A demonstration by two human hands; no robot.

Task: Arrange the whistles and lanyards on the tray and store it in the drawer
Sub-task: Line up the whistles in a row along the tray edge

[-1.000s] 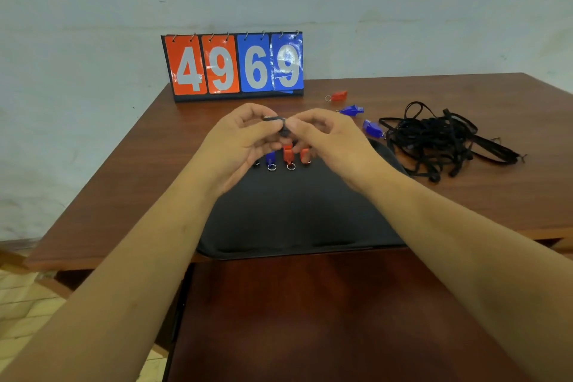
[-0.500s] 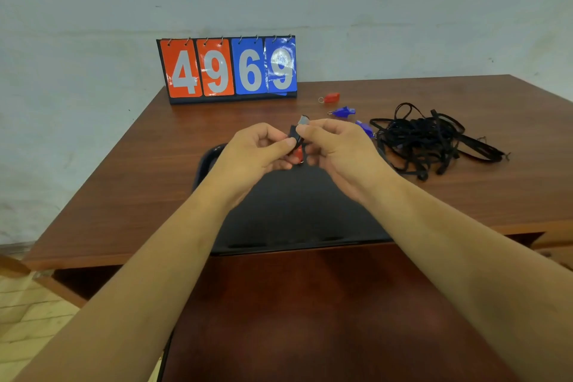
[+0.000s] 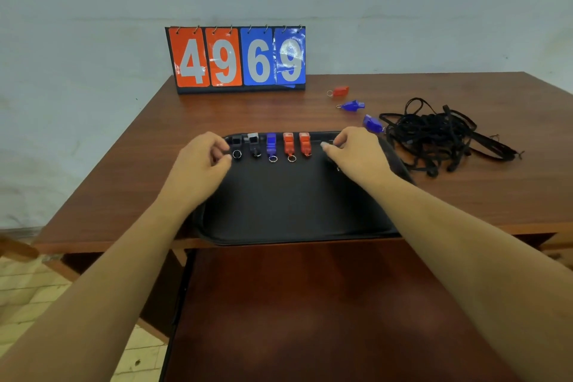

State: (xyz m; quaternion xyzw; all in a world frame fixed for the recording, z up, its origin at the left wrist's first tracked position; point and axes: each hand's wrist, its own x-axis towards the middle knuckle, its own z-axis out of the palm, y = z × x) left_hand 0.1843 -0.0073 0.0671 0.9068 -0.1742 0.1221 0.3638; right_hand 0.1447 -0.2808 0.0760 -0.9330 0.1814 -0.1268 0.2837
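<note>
My left grip [image 3: 201, 161] curls loosely, empty; right grip [image 3: 353, 152], I cannot tell; whistles [image 3: 288, 146] seem light, hard, slick: I'd pinch their sides

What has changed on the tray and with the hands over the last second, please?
The hands parted and came down to the black tray: left hand by the whistle row's left end, right hand by its right. The black whistle they held now seems to lie in the row. Scoreboard, loose whistles and lanyards stayed put.
</note>
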